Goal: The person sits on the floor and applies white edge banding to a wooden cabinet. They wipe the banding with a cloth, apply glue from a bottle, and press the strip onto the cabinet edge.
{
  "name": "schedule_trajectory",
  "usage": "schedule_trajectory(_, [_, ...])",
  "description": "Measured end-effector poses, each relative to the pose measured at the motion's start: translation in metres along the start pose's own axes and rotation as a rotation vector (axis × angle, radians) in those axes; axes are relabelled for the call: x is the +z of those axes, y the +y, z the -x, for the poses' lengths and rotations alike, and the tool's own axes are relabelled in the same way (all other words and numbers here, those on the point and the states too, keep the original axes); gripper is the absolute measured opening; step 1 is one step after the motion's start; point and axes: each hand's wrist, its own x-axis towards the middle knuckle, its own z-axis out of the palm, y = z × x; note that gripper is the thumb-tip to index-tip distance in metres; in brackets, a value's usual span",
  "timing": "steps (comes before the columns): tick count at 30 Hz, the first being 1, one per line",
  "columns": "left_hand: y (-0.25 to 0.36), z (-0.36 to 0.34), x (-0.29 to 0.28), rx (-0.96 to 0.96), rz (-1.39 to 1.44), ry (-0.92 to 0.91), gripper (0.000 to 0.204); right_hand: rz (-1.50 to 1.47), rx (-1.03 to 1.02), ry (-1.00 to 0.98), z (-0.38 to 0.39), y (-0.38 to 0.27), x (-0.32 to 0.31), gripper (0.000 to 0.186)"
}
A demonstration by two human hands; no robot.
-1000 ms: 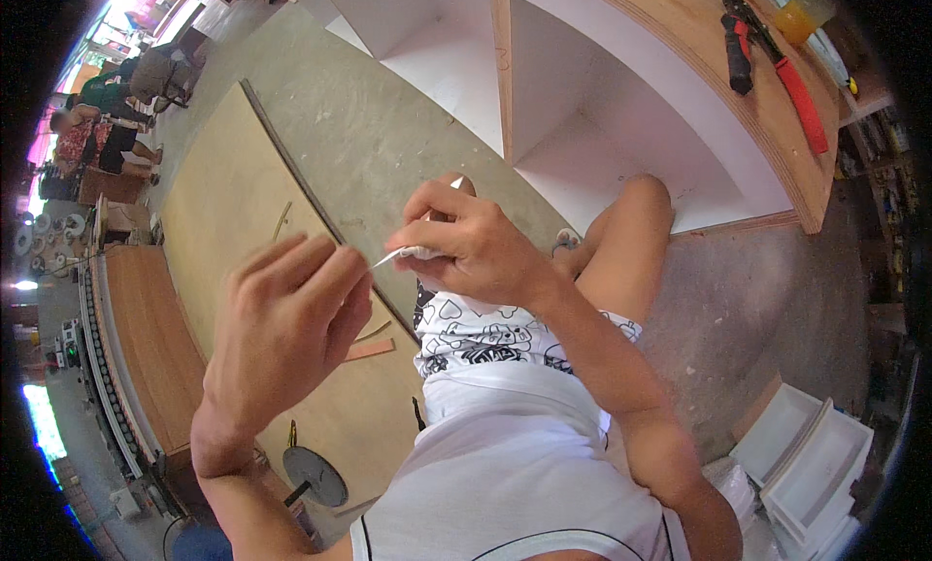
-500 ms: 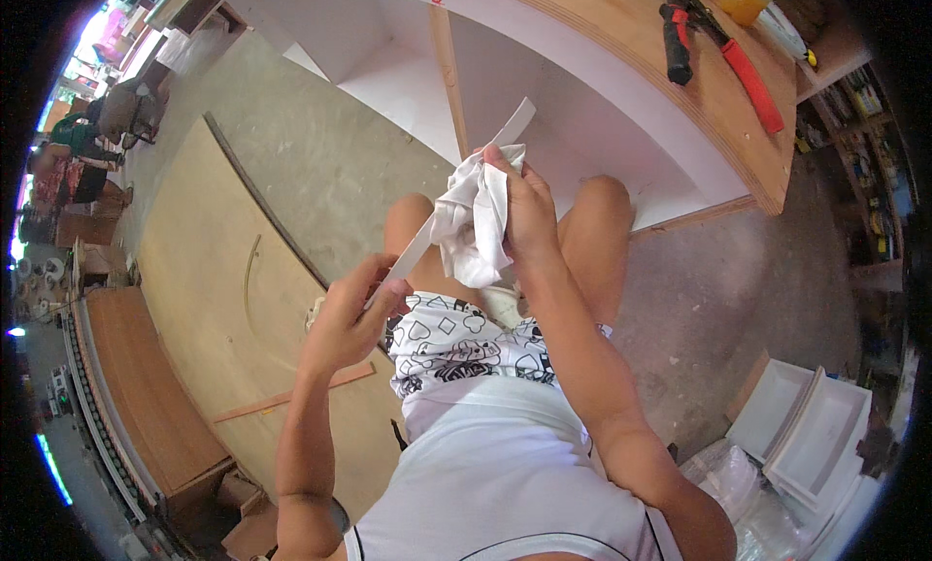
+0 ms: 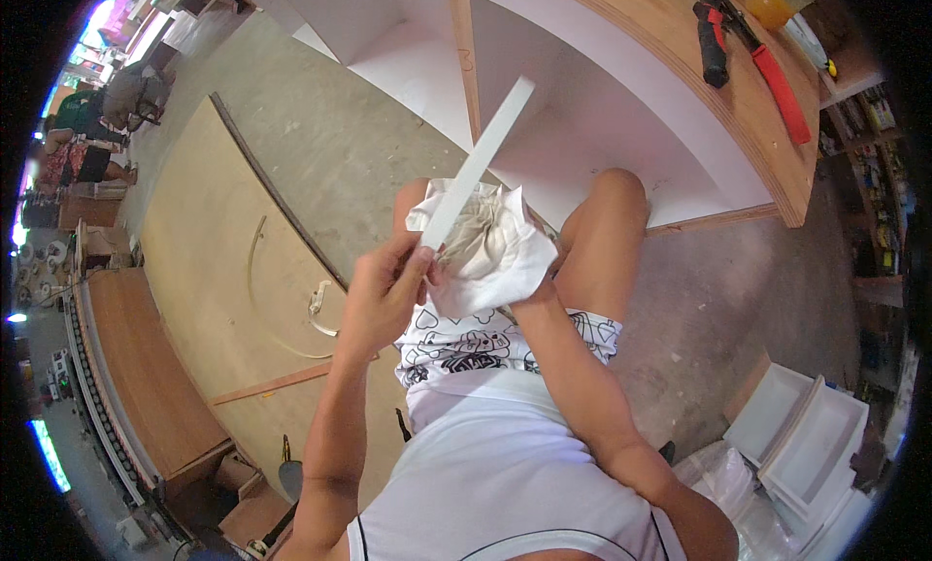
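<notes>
My left hand [image 3: 383,287] pinches the lower end of a flat, narrow white strip [image 3: 478,165] between thumb and fingers. The strip slants up and to the right, its far end free in the air. Beneath and beside it, a crumpled white cloth [image 3: 500,260] with greyish smudges lies spread over my right hand [image 3: 540,297]. That hand supports the cloth from below, and its fingers are hidden by the fabric. Both hands are above my lap, between my knees.
Ahead stands a white cabinet [image 3: 408,61] with open compartments and a plywood-edged top [image 3: 660,37]. Red-and-black handled pliers [image 3: 714,51] lie on that top. A large plywood panel [image 3: 223,299] is at left, white trays [image 3: 815,440] at lower right. People [image 3: 83,158] are far left.
The cloth, earlier wrapped round the strip, is now opened out beneath it. My left hand has moved right and up with the strip; my right hand has shifted lower, under the cloth.
</notes>
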Motion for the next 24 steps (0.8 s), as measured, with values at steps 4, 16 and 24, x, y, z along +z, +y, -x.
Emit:
schedule_trajectory(4, [0.004, -0.006, 0.009, -0.016, -0.130, -0.006, 0.023, 0.171, -0.079, -0.182, 0.018, 0.016, 0.003, 0.065])
schedule_trajectory(16, [-0.001, -0.006, 0.008, 0.126, -0.420, 0.054, 0.013, 0.748, -0.268, 0.072, 0.024, 0.037, 0.014, 0.035])
schedule_trajectory(24, [0.011, 0.011, 0.011, 0.023, -0.375, -0.017, 0.021, 1.137, -0.529, 0.242, 0.025, 0.024, 0.022, 0.033])
